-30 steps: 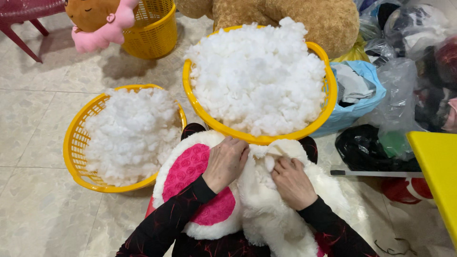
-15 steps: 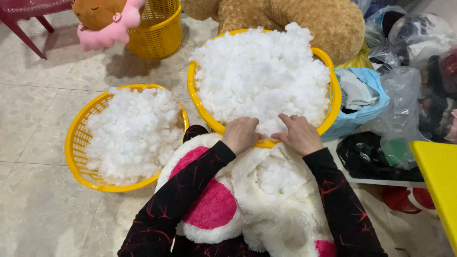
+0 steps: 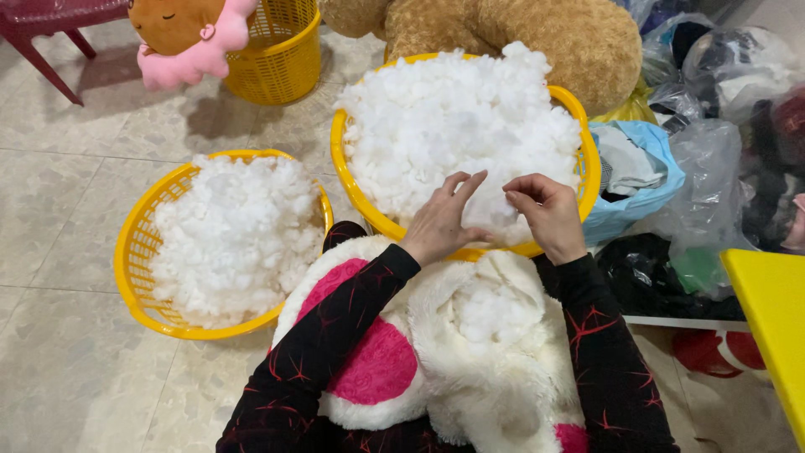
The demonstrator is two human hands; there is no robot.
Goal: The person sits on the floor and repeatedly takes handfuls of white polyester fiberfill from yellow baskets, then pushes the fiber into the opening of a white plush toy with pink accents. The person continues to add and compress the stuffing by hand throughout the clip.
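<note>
On my lap lies a white plush toy with pink patches (image 3: pixel 419 361), its opening facing up and showing white stuffing (image 3: pixel 490 315) inside. Both hands reach over it into the yellow basket (image 3: pixel 579 113) heaped with white fibre stuffing (image 3: pixel 453 117) just ahead. My left hand (image 3: pixel 440 222) rests on the heap's near edge with fingers spread. My right hand (image 3: pixel 545 210) curls around a clump of the stuffing (image 3: pixel 490 205) that sits between the two hands.
A second yellow basket (image 3: pixel 134 252) of white stuffing stands on the tiled floor to the left. Farther back are a small yellow bin (image 3: pixel 277 59), a brown-and-pink plush (image 3: pixel 189 38) and a big brown teddy (image 3: pixel 537 38). Plastic bags (image 3: pixel 713 168) and a yellow tabletop (image 3: pixel 771 319) crowd the right.
Both hands left the plush toy's opening and moved forward into the front basket, where they now gather a clump of stuffing.
</note>
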